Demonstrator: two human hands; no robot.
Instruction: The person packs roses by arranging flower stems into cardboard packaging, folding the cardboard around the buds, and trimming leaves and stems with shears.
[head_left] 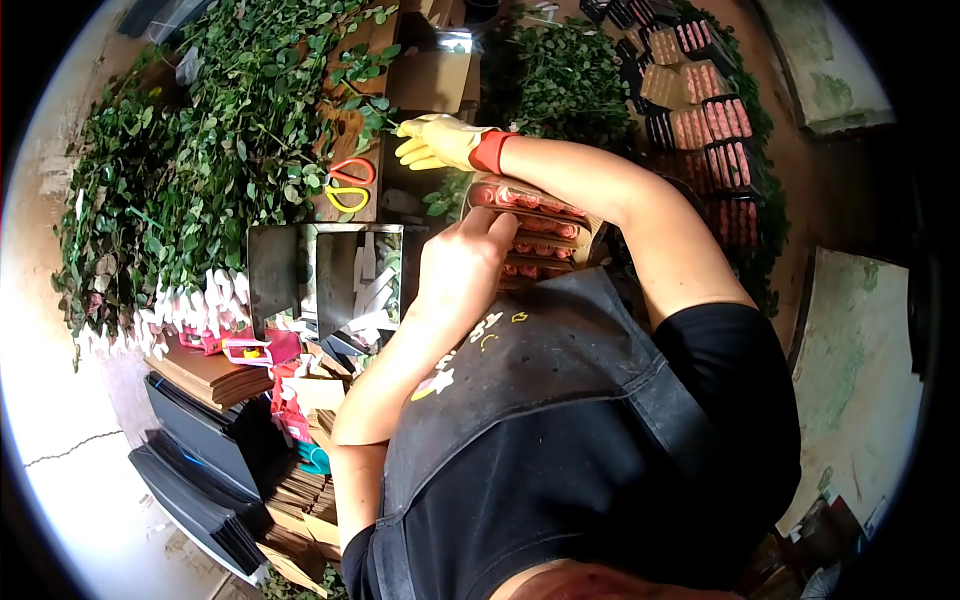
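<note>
My left hand, bare, reaches across in front of the apron with its fingers curled. Its fingertips are at the pink-red roses, and thumb and finger seem pinched on one bloom. These blooms stand in rows parted by cardboard, close against my body. My right hand wears a yellow glove with a red cuff and stretches left past the roses. Its fingers are extended and apart, close to a leafy stem at the table edge. Scissors with orange and yellow handles lie just below the glove's left side.
Leafy rose stems cover the left table, white wrapped heads at their lower end. A metal-framed box stands left of my left hand. Packed rose bundles lie at upper right. Flat cardboard and black sheets are stacked lower left.
</note>
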